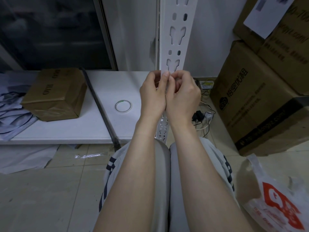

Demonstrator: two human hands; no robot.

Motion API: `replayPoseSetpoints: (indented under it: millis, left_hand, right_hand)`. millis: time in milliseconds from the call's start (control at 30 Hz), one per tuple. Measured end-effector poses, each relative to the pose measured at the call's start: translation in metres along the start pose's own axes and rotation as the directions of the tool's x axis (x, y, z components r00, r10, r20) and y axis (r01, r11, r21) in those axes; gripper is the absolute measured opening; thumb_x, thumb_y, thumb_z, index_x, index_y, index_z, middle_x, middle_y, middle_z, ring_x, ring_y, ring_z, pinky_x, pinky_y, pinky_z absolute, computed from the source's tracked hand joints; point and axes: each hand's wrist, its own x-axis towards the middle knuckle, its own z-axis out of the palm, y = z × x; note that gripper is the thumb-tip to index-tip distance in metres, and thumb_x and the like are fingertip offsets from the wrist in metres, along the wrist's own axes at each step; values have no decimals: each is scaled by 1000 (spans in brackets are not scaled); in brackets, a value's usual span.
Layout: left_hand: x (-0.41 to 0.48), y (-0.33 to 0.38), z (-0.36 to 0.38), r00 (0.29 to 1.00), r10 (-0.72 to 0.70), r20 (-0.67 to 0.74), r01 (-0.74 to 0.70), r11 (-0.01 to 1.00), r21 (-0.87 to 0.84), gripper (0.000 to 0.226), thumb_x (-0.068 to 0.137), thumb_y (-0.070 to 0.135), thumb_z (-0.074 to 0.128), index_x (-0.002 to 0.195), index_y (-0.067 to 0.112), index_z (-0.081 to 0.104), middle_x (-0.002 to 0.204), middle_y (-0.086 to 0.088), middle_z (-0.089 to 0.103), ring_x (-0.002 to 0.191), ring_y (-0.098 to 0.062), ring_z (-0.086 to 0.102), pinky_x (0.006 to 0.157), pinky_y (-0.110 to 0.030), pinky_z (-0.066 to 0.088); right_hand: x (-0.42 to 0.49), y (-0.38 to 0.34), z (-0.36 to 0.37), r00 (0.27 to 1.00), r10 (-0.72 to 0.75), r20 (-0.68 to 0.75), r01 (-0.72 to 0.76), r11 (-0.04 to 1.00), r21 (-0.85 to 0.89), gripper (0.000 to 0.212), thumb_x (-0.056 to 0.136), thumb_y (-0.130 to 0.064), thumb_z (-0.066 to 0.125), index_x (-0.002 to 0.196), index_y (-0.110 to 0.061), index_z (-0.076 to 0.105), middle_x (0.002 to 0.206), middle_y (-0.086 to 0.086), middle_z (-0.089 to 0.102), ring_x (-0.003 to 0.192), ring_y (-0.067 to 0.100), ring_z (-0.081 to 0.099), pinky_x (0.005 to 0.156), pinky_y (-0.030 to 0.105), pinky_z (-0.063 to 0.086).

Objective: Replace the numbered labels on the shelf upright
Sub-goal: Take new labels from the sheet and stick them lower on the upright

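head view: a crouching person's left hand (153, 96) and right hand (183, 96) meet on the white slotted metal shelf upright (177, 39), beside a white shelf board (103, 124). the left grip pinches the upright's edge. the right grip curls at its face, on what i cannot tell. a clear tape roll (123, 101) lies on the board nearby.

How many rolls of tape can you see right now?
1: a clear adhesive tape roll lying flat on the white shelf board, between the brown cardboard box and the left hand. Others could be hidden behind boxes.
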Motion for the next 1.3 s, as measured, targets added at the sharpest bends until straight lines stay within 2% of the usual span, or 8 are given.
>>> replayPoseSetpoints:
  millis: [200,367,567,733,900,1100,1200,1300]
  left_hand:
    - [0,0,0,1000,4,-1,-4,1000,14,27,101,30,54,109,7,64,94,3,69,81,0,63,69,-7,44]
    - [1,0,-1,1000,1,3,-1,1000,10,27,101,31,53,109,8,64,97,0,71,88,-6,66,72,-11,47]
    - [-1,-1,-1,1000,16,10,-16,1000,-9,26,101,28,52,108,6,64,93,1,70,82,-3,65,70,-10,46]
    - [0,-3,-2,999,41,11,-41,999,6,27,102,25,50,110,4,64,95,0,69,80,-1,62,69,-7,42]
    - [1,-5,-3,999,45,15,-45,999,13,28,102,27,50,108,4,65,94,0,70,82,-5,62,70,-10,44]
    - [0,-4,-3,999,33,31,-34,999,15,28,102,27,49,107,5,65,90,4,67,77,0,59,67,-6,40]
    - [1,-3,-3,999,32,17,-32,999,12,26,104,26,45,98,10,63,81,10,63,74,0,57,67,-12,41]
    - [1,-3,-2,999,41,-3,-41,999,27,27,106,22,38,87,15,56,73,11,58,69,-5,53,67,-23,39]
  right_hand:
    - [0,1,0,1000,-10,14,10,1000,-2,11,92,-19,62,91,-9,67,75,0,65,65,17,59,58,29,41]
    - [-1,0,-1,1000,-8,5,8,1000,4,10,92,-18,63,89,-9,66,72,0,63,62,17,58,57,29,40]
    - [-2,-3,-2,1000,16,-4,-16,1000,22,12,90,-22,65,97,-12,64,66,-11,52,59,12,55,57,29,42]
    - [-4,-3,-2,1000,10,12,-10,1000,4,11,92,-23,64,90,-13,67,64,-6,61,59,15,59,58,38,48]
    - [-3,-3,-3,999,13,41,-13,1000,-2,11,92,-22,63,91,-12,67,65,-4,63,61,20,61,58,36,47]
    - [-5,-4,-3,999,18,41,-18,1000,-10,11,93,-20,62,92,-10,65,68,-1,66,63,23,62,58,37,45]
    - [-6,-6,-3,999,17,29,-17,1000,5,9,93,-17,60,96,-10,63,68,-4,64,63,21,62,58,36,45]
    - [-7,-8,-4,1000,6,-2,-6,1000,10,12,91,-15,61,101,-7,61,61,-13,50,57,18,57,56,34,43]
